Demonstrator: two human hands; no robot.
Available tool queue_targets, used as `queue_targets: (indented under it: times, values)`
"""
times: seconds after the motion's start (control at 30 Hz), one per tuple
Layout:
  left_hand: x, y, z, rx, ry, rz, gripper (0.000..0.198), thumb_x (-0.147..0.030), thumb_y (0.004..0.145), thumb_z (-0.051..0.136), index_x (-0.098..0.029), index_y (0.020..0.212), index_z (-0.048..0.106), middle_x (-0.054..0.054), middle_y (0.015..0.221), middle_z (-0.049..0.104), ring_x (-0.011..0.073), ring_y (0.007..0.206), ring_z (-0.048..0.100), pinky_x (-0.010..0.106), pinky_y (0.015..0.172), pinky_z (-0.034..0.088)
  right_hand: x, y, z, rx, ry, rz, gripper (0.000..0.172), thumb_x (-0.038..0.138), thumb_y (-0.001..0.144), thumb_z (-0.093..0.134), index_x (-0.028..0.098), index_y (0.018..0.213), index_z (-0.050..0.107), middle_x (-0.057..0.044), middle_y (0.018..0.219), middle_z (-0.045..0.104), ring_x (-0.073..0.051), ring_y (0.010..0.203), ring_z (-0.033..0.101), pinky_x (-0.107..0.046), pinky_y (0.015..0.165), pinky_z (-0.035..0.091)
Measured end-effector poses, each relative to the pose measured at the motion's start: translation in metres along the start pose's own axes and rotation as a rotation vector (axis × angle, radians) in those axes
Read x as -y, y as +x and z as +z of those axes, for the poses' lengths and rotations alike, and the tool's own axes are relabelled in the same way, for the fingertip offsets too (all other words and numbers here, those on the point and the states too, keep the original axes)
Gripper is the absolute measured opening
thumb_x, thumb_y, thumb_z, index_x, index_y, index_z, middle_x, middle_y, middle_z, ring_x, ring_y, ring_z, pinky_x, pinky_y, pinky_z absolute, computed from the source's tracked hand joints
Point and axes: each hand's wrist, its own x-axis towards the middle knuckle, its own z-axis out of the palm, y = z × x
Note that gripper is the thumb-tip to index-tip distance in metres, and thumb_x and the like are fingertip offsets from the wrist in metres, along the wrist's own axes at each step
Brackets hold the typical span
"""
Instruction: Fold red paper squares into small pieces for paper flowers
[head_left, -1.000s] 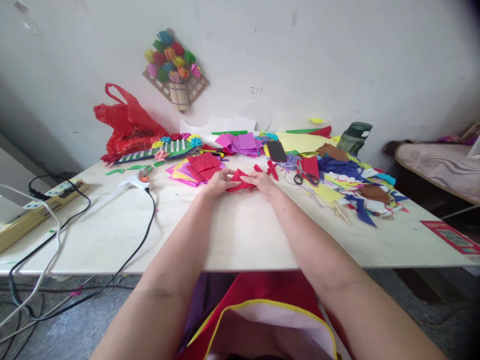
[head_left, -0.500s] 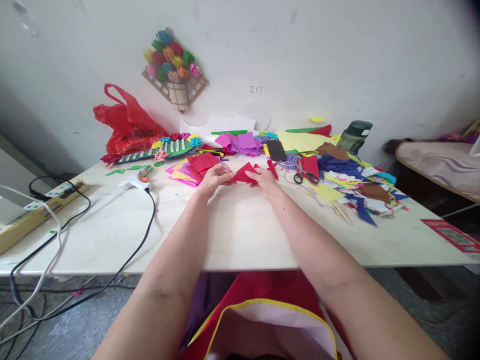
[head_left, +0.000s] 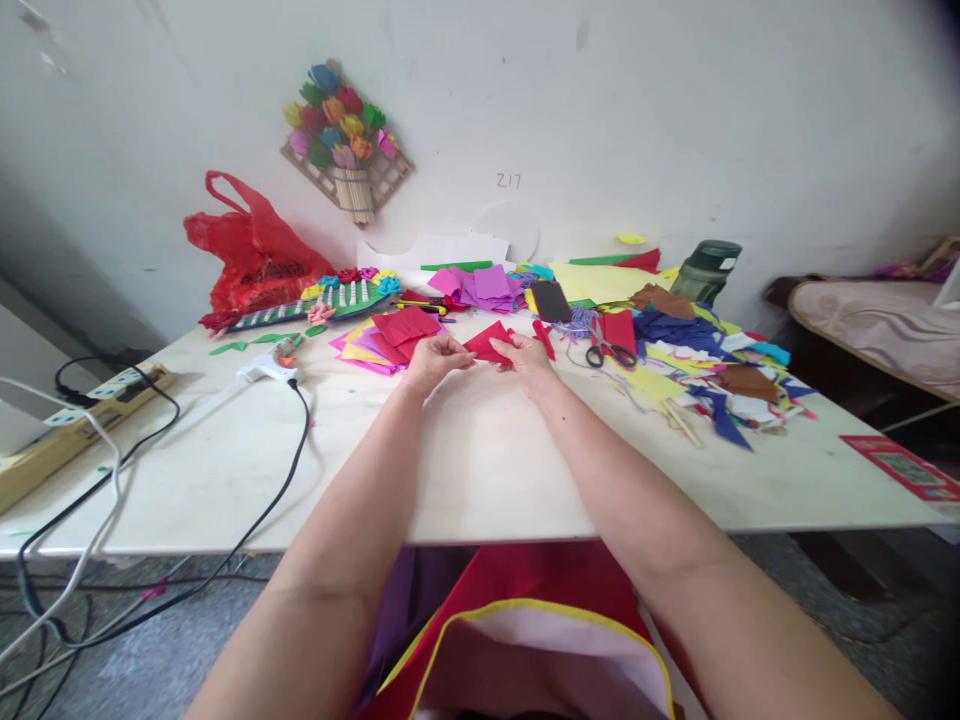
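Observation:
A small piece of red crepe paper (head_left: 487, 342) is held up just above the table between my two hands. My right hand (head_left: 529, 362) pinches its right side between thumb and fingers. The fingertips of my left hand (head_left: 438, 362) are pressed together at its lower left corner. Close behind my left hand lies a stack of red, pink and yellow paper sheets (head_left: 405, 332). A narrow red strip (head_left: 543, 340) sits beyond my right hand, and black-handled scissors (head_left: 609, 352) rest to its right on a red sheet.
Left on the white table (head_left: 495, 470) are a glue gun (head_left: 266, 367) with a black cord and a power strip (head_left: 90, 425). At the back stand a red plastic bag (head_left: 255, 250) and a green bottle (head_left: 705, 272). A phone (head_left: 551, 301) lies near mixed paper scraps (head_left: 682, 335).
My left fingers have drawn together and shifted slightly down and right along the red paper's edge. My right hand keeps its pinch on the paper.

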Motion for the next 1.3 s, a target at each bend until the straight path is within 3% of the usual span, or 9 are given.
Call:
queue_targets:
  times: [0.2, 0.4, 0.6, 0.7, 0.9, 1.07, 1.2, 1.3]
  values:
    - [0.001, 0.001, -0.001, 0.018, -0.14, -0.013, 0.046, -0.027, 0.047, 0.077, -0.014, 0.079, 0.047, -0.004, 0.054, 0.058, 0.0139, 0.056, 0.062, 0.029, 0.062, 0.05, 0.001, 0.0, 0.001, -0.023, -0.041, -0.021, 0.03, 0.04, 0.055, 0.069, 0.015, 0.07, 0.062, -0.003, 0.069, 0.065, -0.012, 0.059, 0.056, -0.02, 0.044, 0.041]
    - [-0.002, -0.001, -0.003, -0.006, -0.126, -0.059, 0.061, -0.025, 0.049, 0.078, -0.014, 0.099, 0.044, -0.007, 0.053, 0.055, 0.0135, 0.054, 0.061, 0.029, 0.061, 0.05, 0.0, 0.0, 0.002, -0.037, -0.057, -0.048, 0.031, 0.043, 0.054, 0.068, 0.015, 0.066, 0.062, -0.002, 0.064, 0.062, -0.012, 0.058, 0.055, -0.02, 0.045, 0.04]
    - [0.003, -0.003, 0.003, 0.123, -0.065, -0.139, 0.039, -0.031, 0.052, 0.076, -0.009, 0.08, 0.06, 0.003, 0.067, 0.063, 0.0108, 0.057, 0.058, 0.024, 0.06, 0.047, -0.001, -0.002, 0.007, -0.044, 0.057, -0.046, 0.031, 0.04, 0.052, 0.07, 0.014, 0.067, 0.062, -0.001, 0.062, 0.063, -0.013, 0.062, 0.058, -0.024, 0.058, 0.044]
    - [0.009, -0.002, 0.007, 0.135, -0.05, -0.166, 0.038, -0.034, 0.052, 0.075, -0.01, 0.079, 0.064, 0.006, 0.07, 0.065, 0.013, 0.058, 0.058, 0.025, 0.059, 0.047, -0.001, -0.004, 0.012, -0.028, 0.089, -0.04, 0.032, 0.039, 0.052, 0.071, 0.015, 0.072, 0.064, -0.001, 0.067, 0.065, -0.014, 0.066, 0.06, -0.026, 0.066, 0.046]
    - [0.01, -0.005, 0.011, 0.118, -0.076, -0.159, 0.038, -0.037, 0.056, 0.072, -0.012, 0.085, 0.066, 0.009, 0.07, 0.068, 0.0184, 0.062, 0.062, 0.028, 0.06, 0.048, 0.001, -0.008, 0.022, 0.009, 0.143, -0.032, 0.029, 0.036, 0.051, 0.072, 0.016, 0.07, 0.064, -0.002, 0.07, 0.066, -0.014, 0.068, 0.06, -0.027, 0.069, 0.046]
    - [0.005, -0.007, 0.011, 0.176, -0.086, -0.197, 0.037, -0.044, 0.061, 0.068, -0.011, 0.079, 0.066, 0.01, 0.07, 0.068, 0.0187, 0.061, 0.062, 0.028, 0.059, 0.048, 0.001, -0.008, 0.021, -0.049, 0.122, -0.047, 0.026, 0.036, 0.052, 0.071, 0.016, 0.064, 0.061, 0.0, 0.066, 0.064, -0.013, 0.069, 0.059, -0.026, 0.069, 0.045]
    - [0.005, -0.005, 0.005, 0.238, -0.083, -0.246, 0.039, -0.047, 0.064, 0.064, -0.009, 0.075, 0.066, 0.013, 0.074, 0.068, 0.0188, 0.063, 0.064, 0.027, 0.06, 0.049, 0.001, -0.007, 0.018, -0.092, 0.143, -0.058, 0.026, 0.035, 0.053, 0.07, 0.015, 0.068, 0.063, -0.001, 0.067, 0.065, -0.014, 0.07, 0.06, -0.027, 0.069, 0.045]
    - [0.005, -0.002, -0.002, 0.211, -0.119, -0.245, 0.036, -0.044, 0.064, 0.064, -0.009, 0.071, 0.064, 0.014, 0.074, 0.068, 0.0192, 0.064, 0.064, 0.026, 0.06, 0.049, 0.003, -0.006, 0.015, -0.1, 0.145, -0.03, 0.029, 0.036, 0.053, 0.07, 0.015, 0.072, 0.063, -0.002, 0.069, 0.066, -0.016, 0.071, 0.061, -0.028, 0.07, 0.046]
